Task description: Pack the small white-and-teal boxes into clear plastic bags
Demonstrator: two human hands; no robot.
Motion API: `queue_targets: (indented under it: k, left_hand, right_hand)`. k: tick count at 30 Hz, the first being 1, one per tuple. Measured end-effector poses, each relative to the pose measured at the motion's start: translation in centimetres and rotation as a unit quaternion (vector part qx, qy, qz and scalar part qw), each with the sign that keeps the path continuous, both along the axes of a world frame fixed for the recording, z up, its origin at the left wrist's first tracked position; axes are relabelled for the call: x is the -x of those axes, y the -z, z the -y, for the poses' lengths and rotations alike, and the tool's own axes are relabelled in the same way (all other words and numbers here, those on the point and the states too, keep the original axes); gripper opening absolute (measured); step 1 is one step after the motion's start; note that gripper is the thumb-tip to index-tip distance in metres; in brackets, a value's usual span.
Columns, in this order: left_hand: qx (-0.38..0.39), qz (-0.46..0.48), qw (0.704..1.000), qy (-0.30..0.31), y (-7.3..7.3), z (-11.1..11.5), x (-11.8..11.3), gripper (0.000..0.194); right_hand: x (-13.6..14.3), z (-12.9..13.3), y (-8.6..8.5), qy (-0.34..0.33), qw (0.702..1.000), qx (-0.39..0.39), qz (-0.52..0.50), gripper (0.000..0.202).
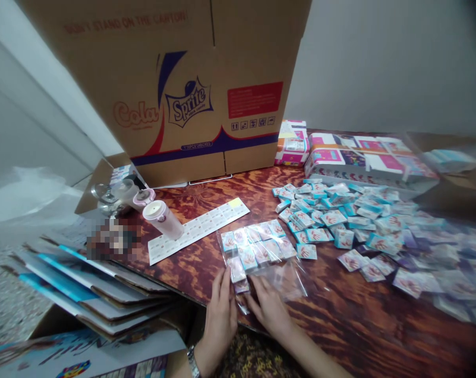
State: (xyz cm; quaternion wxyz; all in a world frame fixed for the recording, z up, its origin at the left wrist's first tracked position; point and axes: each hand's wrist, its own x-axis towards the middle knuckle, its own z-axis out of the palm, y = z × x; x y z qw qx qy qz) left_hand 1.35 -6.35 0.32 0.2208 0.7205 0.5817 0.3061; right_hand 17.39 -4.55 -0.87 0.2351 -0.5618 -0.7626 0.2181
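Observation:
A clear plastic bag [289, 278] lies flat at the table's near edge, with rows of small printed boxes [248, 257] inside its far part. My left hand [221, 310] has its fingers along the left side of a small box [237, 269] near the bag's mouth, gripping it at that edge. Another small box [241, 286] shows just below it, partly covered. My right hand [270, 307] is closed on the near edge of the bag, thumb toward the boxes; its fingertips are partly hidden.
A loose heap of small blue-and-white boxes [336, 215] spreads rightward, blurring into purple ones [451, 262]. A large carton [190, 105] stands behind a pink-white cup [163, 219] and a printed sheet [200, 228]. Flattened cardboard boxes [92, 289] lean at the left; wrapped packs [368, 157] sit at the back.

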Motion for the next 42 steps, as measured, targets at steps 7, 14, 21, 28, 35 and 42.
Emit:
queue_targets:
  k: [7,14,21,28,35,42]
  left_hand:
    - [-0.004,-0.027,0.999,0.016,0.2,-0.1,0.2,0.061]
    - [0.001,-0.03,0.999,0.019,0.4,-0.2,0.3,0.062]
    - [0.023,-0.019,0.999,0.021,0.3,0.0,0.3,0.062]
    - [0.052,-0.008,0.998,0.019,0.0,-0.3,0.4,0.068]
    - [0.114,0.061,0.991,0.029,-0.2,-0.6,0.6,0.069]
    - [0.129,0.082,0.987,0.049,-0.5,-0.6,0.7,0.062]
  right_hand:
    - [0.2,-0.3,-0.7,-0.004,0.992,-0.014,0.126,0.024]
    - [0.4,-0.4,-0.5,0.006,0.98,-0.045,0.191,0.019]
    - [0.1,-0.4,-0.6,-0.01,0.982,-0.047,0.185,0.028]
    - [0.4,-0.9,-2.2,-0.018,0.976,0.059,0.207,0.027]
    - [0.2,-1.7,-2.8,-0.048,0.971,0.112,0.208,0.029]
    - [-0.1,-1.9,-2.2,-0.057,0.973,0.122,0.189,0.034]
